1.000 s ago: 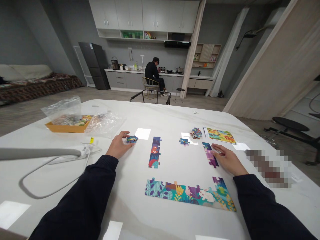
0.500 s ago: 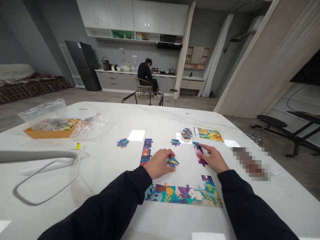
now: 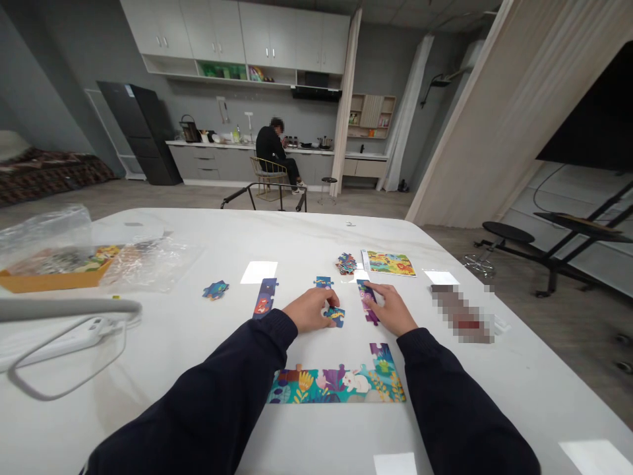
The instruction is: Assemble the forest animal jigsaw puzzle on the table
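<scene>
My left hand (image 3: 310, 310) is closed in a pinch on a blue jigsaw puzzle piece (image 3: 336, 316) with yellow marks, held over the middle of the puzzle. My right hand (image 3: 394, 310) grips a purple strip of joined puzzle pieces (image 3: 366, 305), index finger at its top end and thumb on its face. Just behind my left hand lies another blue piece (image 3: 324, 282), partly hidden. A left side strip (image 3: 264, 298) with a red round picture runs under my left sleeve. Nearest me is the joined bottom row (image 3: 336, 386), with a white rabbit and a right corner rising from it.
A pile of pieces (image 3: 346, 264) and a picture card (image 3: 390, 262) lie at the back. More pieces (image 3: 216, 290) lie left. A yellow box (image 3: 54, 280) with plastic bags, a white power strip (image 3: 64, 346) and its cable occupy the left side. A person (image 3: 271, 148) sits far off.
My view has turned right, so everything sits further left. The piece in my left hand has tilted and shows more of its face. My right hand stays on the purple strip.
</scene>
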`<state>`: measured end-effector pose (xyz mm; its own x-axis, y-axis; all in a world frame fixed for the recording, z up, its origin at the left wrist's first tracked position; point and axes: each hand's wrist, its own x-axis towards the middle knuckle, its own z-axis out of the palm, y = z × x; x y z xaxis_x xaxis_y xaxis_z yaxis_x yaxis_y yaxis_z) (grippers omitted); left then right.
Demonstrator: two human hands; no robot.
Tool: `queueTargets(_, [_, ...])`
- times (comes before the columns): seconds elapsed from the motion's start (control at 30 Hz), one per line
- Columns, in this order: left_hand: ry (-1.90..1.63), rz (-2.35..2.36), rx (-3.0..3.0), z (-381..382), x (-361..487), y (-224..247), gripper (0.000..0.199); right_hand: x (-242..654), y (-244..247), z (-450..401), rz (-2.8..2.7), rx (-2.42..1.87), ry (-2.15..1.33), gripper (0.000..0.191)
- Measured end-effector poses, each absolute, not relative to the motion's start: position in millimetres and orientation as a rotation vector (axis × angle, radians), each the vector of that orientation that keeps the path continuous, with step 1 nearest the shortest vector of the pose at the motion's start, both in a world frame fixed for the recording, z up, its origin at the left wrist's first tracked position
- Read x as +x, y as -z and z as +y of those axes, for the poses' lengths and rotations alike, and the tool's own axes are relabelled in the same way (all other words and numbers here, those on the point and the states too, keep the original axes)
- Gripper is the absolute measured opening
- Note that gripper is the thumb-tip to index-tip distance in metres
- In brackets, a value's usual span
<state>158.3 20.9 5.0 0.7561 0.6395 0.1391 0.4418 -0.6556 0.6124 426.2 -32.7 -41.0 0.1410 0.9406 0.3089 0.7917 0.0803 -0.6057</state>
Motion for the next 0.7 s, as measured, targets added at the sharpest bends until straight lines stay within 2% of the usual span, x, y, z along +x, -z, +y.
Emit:
queueTargets(0.4, [-0.667,1.095,2.488,51,225,12,0.033,424,40,-33,-1.654,-1.745,-0.278,0.046])
queueTargets(0.57, [-0.662,1.116,2.449,55,219,15,0.038,423,39,-34,-1.644,-1.750,-0.290,0.047])
queueTargets(0.7, [-0.656,1.145,2.386,62,197,15,0.057,422,37,-35,-1.636,-1.746,-0.290,0.046])
